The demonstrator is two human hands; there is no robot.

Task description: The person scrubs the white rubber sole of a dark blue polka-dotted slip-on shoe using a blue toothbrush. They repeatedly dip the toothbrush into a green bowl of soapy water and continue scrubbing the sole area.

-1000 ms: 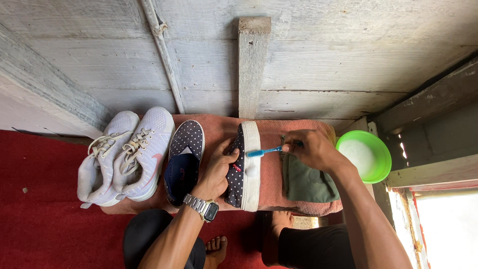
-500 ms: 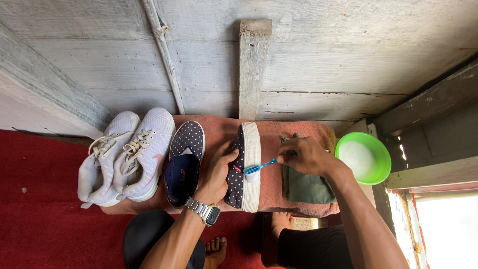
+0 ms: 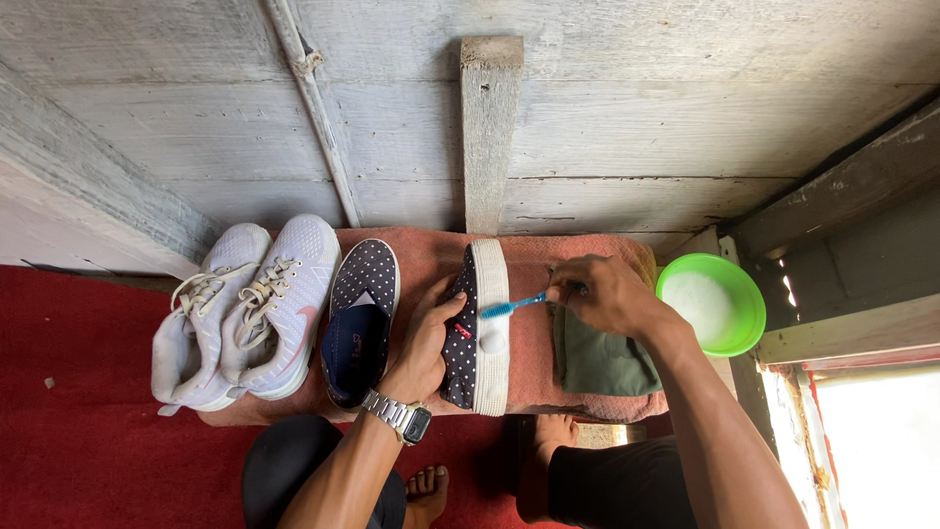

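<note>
Two hands work: left hand [image 3: 428, 338] clamps the dotted shoe [image 3: 477, 328]; right hand [image 3: 599, 294], fingers pinching the blue toothbrush [image 3: 512, 307], has dropped nearer, onto its foamy white sole.

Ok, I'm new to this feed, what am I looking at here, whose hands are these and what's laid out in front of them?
There is no machine: this is one person, filmed by a camera worn on their own head, looking straight down.

The left hand, with a metal wristwatch, steadies a dark polka-dot shoe turned on its side, so its white sole edge faces the brush. The right hand holds a blue toothbrush, bristles against that sole edge, where there is white foam.

All of this rests on a reddish towel. The matching polka-dot shoe lies to the left, then a pair of pale sneakers. A folded green cloth lies under the right wrist, and a green bowl of something white sits at the right. The person's bare feet show below.
</note>
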